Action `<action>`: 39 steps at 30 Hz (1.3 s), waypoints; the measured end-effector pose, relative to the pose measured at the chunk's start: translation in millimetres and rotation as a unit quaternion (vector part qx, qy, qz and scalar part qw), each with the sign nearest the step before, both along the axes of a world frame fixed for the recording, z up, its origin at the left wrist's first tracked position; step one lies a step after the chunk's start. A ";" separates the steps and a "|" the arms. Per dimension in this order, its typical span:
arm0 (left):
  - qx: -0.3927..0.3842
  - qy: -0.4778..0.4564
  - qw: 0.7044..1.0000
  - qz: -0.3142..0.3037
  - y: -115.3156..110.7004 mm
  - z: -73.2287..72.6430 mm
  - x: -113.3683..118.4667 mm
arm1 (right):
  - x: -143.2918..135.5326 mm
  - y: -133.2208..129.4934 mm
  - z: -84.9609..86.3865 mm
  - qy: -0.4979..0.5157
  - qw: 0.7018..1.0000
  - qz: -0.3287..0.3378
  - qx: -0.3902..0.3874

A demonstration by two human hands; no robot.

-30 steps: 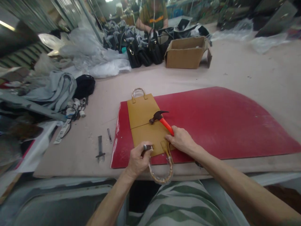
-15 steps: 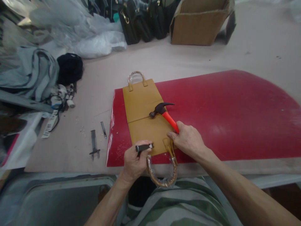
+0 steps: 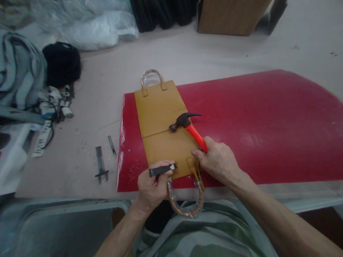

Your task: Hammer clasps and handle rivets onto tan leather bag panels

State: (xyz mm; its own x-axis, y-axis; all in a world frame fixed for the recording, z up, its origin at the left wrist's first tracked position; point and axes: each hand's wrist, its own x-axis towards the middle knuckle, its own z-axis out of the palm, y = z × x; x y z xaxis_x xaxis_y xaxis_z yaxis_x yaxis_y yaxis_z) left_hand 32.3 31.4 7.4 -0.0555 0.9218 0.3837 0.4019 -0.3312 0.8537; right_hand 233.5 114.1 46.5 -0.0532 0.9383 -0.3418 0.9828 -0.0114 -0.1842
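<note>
A mustard-yellow leather bag piece (image 3: 158, 110) lies flat on a red board (image 3: 252, 135), with a crease across its middle. Its far handle (image 3: 151, 72) and near handle (image 3: 187, 212) are wrapped in clear plastic; the near one hangs over the table edge. My left hand (image 3: 151, 185), at the near left corner of the leather, is closed around a dark metal punch (image 3: 160, 170), held slanted. Whether its tip touches the leather I cannot tell. My right hand (image 3: 219, 159) grips the orange handle of a claw hammer (image 3: 183, 121), whose dark head is over the leather's middle.
Left of the board lie a dark pronged tool (image 3: 100, 164) and a short metal rod (image 3: 112, 146). Farther left are a black cloth bundle (image 3: 61, 64), cables and grey fabric (image 3: 21, 71). Plastic bags (image 3: 102, 30), dark bags (image 3: 163, 14) and a cardboard box (image 3: 230, 18) stand at the back.
The view has tilted down, so the things at the back sit higher in it, and those at left have shifted left. Both hands keep their grips on the punch and hammer, nearly in place.
</note>
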 end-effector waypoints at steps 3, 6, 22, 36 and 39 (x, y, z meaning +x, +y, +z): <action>0.011 0.014 1.000 -0.008 3.3 1.7 3.1 | -0.8 -0.2 0.5 0.001 1.000 0.001 0.000; 0.020 0.027 0.999 -0.013 5.2 2.9 4.6 | -1.8 -0.3 1.4 0.001 1.000 0.001 0.001; 0.072 0.122 0.990 0.010 4.3 3.9 14.1 | 0.2 -0.4 3.5 0.010 1.000 0.007 -0.004; 0.076 0.137 0.987 0.019 2.7 -1.2 13.8 | 3.0 -2.2 0.7 0.027 0.999 0.014 0.014; 0.114 0.160 0.980 0.019 2.6 -2.9 15.2 | 3.9 -2.3 0.8 0.029 0.999 0.017 0.014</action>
State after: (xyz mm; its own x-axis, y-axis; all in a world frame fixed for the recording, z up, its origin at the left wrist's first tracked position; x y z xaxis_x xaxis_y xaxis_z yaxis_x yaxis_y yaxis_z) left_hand 47.4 33.9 4.6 0.0691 0.8092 0.5835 0.6522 -0.4792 0.5873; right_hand 237.4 111.8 47.3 -0.1044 0.9449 -0.3102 0.9700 0.0279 -0.2414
